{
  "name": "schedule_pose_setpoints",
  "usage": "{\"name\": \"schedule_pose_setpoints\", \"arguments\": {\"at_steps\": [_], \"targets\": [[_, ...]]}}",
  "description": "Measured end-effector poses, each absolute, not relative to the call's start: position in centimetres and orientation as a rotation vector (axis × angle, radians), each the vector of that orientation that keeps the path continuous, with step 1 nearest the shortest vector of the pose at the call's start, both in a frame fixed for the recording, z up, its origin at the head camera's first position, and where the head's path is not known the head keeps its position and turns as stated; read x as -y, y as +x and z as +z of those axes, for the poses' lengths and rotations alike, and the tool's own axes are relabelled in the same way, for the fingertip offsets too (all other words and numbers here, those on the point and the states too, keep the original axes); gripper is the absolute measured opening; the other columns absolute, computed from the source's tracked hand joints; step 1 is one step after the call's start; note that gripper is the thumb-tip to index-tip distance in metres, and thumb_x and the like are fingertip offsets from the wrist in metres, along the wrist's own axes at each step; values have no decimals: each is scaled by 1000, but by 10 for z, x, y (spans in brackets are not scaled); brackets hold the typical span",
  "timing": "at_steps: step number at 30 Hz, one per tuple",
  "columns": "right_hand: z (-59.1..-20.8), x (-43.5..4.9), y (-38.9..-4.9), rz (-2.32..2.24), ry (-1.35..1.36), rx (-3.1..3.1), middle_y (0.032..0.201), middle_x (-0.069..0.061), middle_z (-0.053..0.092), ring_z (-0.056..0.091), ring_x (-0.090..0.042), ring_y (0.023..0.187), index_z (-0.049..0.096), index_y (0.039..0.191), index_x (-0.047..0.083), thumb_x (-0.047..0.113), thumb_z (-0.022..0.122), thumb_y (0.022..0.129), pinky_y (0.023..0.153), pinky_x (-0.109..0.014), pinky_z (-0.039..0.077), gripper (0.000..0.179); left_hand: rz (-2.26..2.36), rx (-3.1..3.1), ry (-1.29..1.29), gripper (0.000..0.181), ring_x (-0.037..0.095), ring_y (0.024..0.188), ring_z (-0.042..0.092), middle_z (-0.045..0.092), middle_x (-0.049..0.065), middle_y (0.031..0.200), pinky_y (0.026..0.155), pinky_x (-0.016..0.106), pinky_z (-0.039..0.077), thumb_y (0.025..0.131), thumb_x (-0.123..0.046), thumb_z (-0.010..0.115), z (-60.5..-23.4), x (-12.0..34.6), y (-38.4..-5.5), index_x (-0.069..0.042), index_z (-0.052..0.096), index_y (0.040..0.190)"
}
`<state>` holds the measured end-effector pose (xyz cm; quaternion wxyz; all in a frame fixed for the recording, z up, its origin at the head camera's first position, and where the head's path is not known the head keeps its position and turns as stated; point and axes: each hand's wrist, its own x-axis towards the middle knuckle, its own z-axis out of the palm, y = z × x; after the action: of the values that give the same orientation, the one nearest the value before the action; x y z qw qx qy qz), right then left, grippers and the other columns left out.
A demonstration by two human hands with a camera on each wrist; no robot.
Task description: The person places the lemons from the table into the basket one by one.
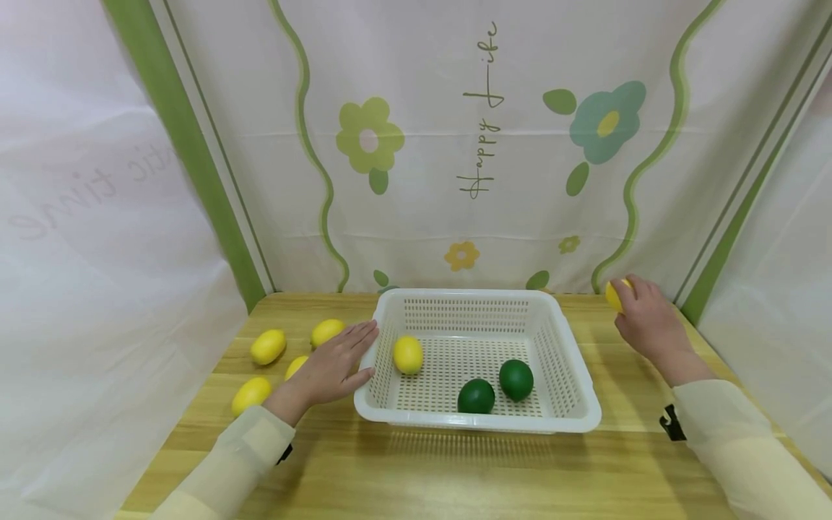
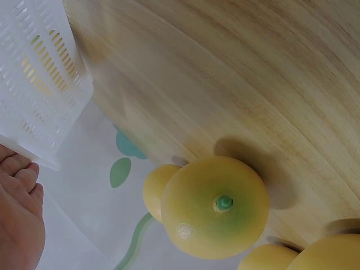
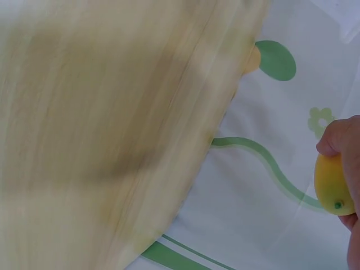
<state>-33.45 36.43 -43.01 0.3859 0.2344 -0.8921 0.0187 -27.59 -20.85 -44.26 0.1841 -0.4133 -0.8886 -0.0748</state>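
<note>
A white perforated plastic basket (image 1: 481,419) stands on the wooden table, with one lemon (image 1: 408,354) and two dark green rounded fruits (image 1: 477,396) inside. My left hand (image 1: 334,365) rests on the basket's left rim, its fingers extended; part of it shows at the edge of the left wrist view. Off to the basket's right, near the table's far edge, my right hand (image 1: 652,323) grips a yellow lemon (image 3: 332,183) above the table. The hand partly covers that lemon.
Several more lemons (image 1: 269,347) lie on the table (image 1: 305,469) left of the basket, one partly behind my left hand. A white curtain (image 1: 422,217) with printed flowers hangs behind the table's far edge and along both sides.
</note>
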Motion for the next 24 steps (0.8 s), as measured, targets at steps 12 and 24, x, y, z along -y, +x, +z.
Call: {"name": "schedule_pose_setpoints", "arguments": {"at_steps": [12, 24], "targets": [[-415, -356, -327, 42, 686, 2162, 111, -38, 51, 52, -57, 90, 51, 120, -10, -11, 66, 59, 78, -61, 47, 63, -194, 2569, -1148, 65, 32, 141, 30, 33, 21, 152, 115, 45, 23, 99, -36, 49, -442, 208, -276, 7, 35, 146], [-404, -348, -318, -1, 718, 2094, 111, -38, 52, 53, -55, 85, 52, 119, -10, -7, 60, 62, 72, -60, 49, 58, -206, 2542, -1157, 66, 34, 139, 32, 35, 22, 151, 113, 48, 26, 100, -39, 46, -442, 208, -275, 8, 36, 145]]}}
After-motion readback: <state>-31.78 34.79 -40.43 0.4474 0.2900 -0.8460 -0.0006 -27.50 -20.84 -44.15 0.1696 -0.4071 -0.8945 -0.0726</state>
